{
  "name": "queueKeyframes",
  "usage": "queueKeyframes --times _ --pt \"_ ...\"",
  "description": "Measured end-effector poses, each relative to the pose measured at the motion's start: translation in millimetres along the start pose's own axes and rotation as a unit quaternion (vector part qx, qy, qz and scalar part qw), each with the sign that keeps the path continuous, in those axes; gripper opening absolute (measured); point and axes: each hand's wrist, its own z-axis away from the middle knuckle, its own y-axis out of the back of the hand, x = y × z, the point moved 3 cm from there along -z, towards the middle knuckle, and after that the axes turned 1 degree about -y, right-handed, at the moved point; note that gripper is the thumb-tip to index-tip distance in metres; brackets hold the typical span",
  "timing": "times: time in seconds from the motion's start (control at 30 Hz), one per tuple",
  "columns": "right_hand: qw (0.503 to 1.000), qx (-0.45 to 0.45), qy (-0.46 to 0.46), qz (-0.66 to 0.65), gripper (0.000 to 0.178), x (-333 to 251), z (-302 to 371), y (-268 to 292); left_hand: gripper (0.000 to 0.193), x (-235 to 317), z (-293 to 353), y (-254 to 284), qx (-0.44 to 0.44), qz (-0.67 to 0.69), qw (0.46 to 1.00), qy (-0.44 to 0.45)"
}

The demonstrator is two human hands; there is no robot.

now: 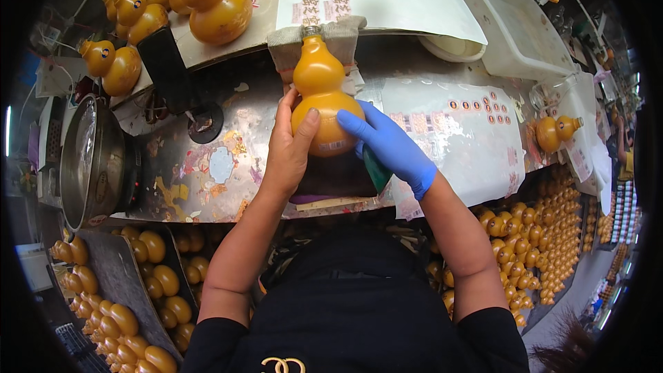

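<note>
A glossy amber gourd-shaped bottle (321,76) lies in front of me, its silvery neck pointing away. My bare left hand (290,141) grips its wide lower bulb from the left, thumb on top. From the right, my right hand (387,145) in a blue glove holds the same bulb, its thumb laid on the surface. A small pale label (333,145) shows near the bottle's base. Beneath the neck end is a folded grey cloth (286,48). Some dark green material (376,171) shows below the gloved hand.
Finished gourd bottles (217,14) with round stickers stand at the back left. A phone on a stand (169,72) and a metal pan (90,159) are at left. Sticker sheets (459,138) lie right, near a plastic tub (514,27). Many more gourd bottles (532,242) fill the floor.
</note>
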Motion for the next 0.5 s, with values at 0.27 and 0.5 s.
queueKeyframes --times 0.27,0.5 --pt "0.998 0.01 -0.01 0.058 0.075 -9.1 0.2 0.4 0.063 1.7 -5.7 0.5 0.003 -0.02 1.0 -0.002" --pt "0.999 -0.005 -0.022 -0.028 0.07 -2.1 -4.6 1.8 0.058 -3.1 -10.3 2.4 0.009 0.012 1.0 0.025"
